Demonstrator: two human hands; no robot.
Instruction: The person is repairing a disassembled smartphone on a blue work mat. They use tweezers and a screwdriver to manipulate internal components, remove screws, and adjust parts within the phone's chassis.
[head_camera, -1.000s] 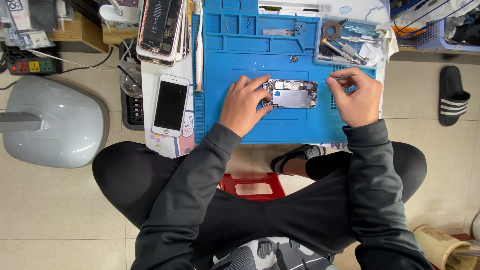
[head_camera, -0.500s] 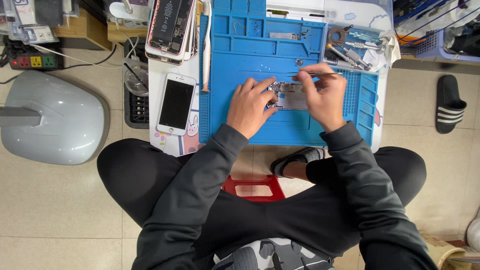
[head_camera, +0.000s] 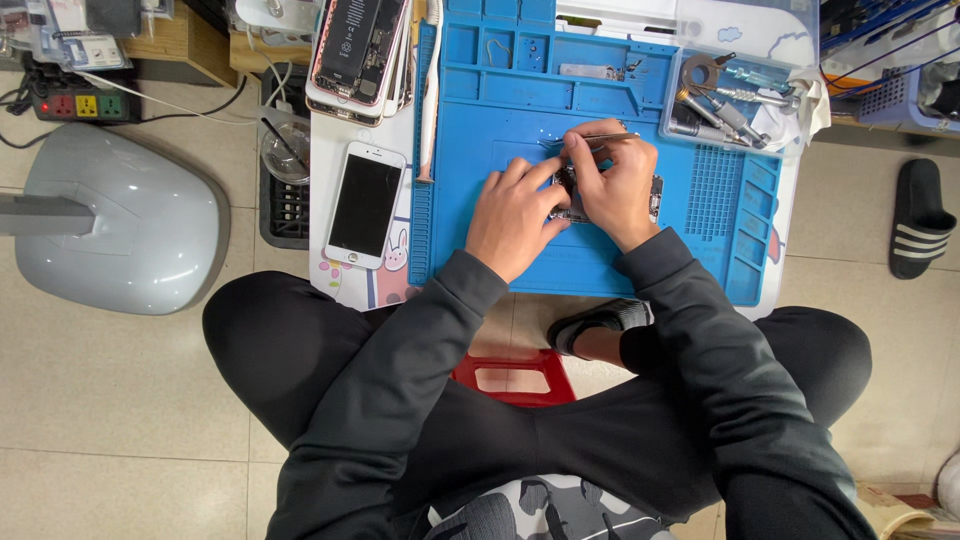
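On the blue mat (head_camera: 500, 110), the left hand (head_camera: 515, 215) presses the open phone (head_camera: 655, 195); the right hand (head_camera: 615, 185) pinches tweezers (head_camera: 590, 140) tight.

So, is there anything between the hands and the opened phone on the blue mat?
Nothing visible. Both the left hand and the right hand already rest on the opened phone, the right one holding tweezers.

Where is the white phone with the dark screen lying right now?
In the head view, the white phone lies flat left of the blue work mat, just below the stack of opened phones, well clear of the left hand.
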